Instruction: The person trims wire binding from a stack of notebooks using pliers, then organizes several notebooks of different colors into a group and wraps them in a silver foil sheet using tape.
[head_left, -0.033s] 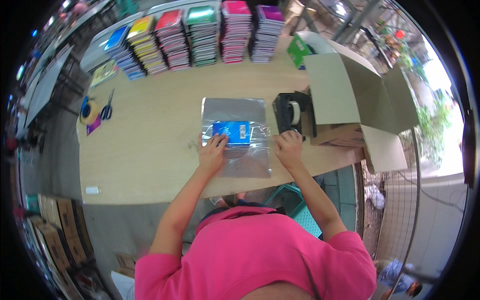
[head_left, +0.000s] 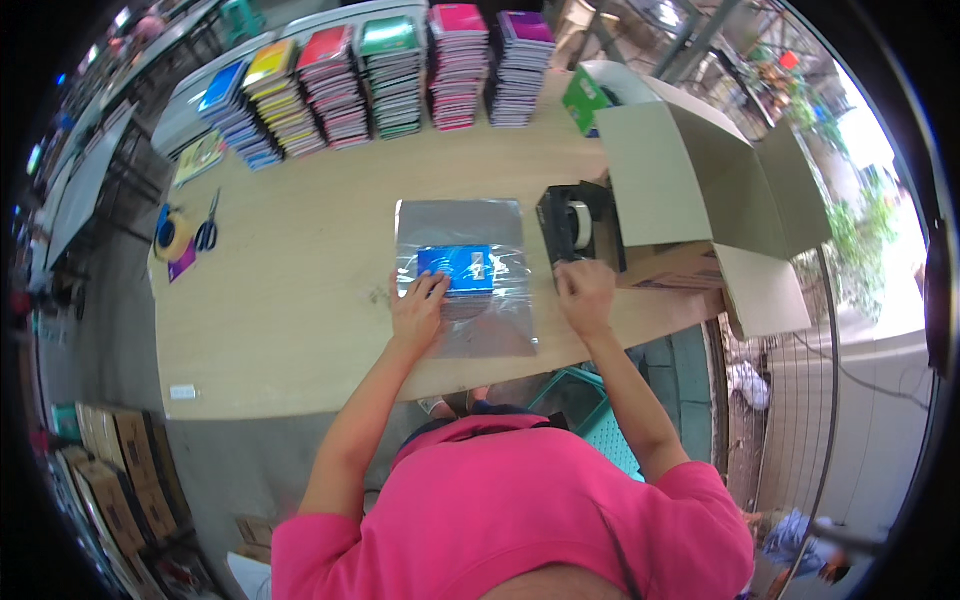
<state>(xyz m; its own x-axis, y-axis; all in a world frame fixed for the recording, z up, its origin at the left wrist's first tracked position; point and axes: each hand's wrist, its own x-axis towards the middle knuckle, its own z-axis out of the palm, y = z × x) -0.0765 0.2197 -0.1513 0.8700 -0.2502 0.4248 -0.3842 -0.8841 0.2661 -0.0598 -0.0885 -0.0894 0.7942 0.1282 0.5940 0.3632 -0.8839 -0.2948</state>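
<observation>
A stack of notebooks (head_left: 450, 262) with a blue cover lies inside or under a clear plastic bag (head_left: 505, 335) on the table; I cannot tell which. My left hand (head_left: 416, 308) rests on its lower left corner, fingers stretched out flat. To the right stands a black tape dispenser (head_left: 556, 226) with a pale roll of tape (head_left: 582, 224). At the dispenser's near end is my right hand (head_left: 588, 290), its fingers closed in a pinch. Whatever sits between those fingertips is too small to make out.
Tall piles of notebooks in several colours (head_left: 390, 80) line the table's far edge. An open cardboard box (head_left: 655, 180) stands at the right, a green box (head_left: 584, 100) behind it. Scissors (head_left: 208, 228) and a tape roll (head_left: 174, 238) lie at the left. A teal crate (head_left: 575, 392) sits below.
My right hand has shifted slightly right, away from the bag and closer against the dispenser. My left hand stays on the notebooks. The whole view has moved a little.
</observation>
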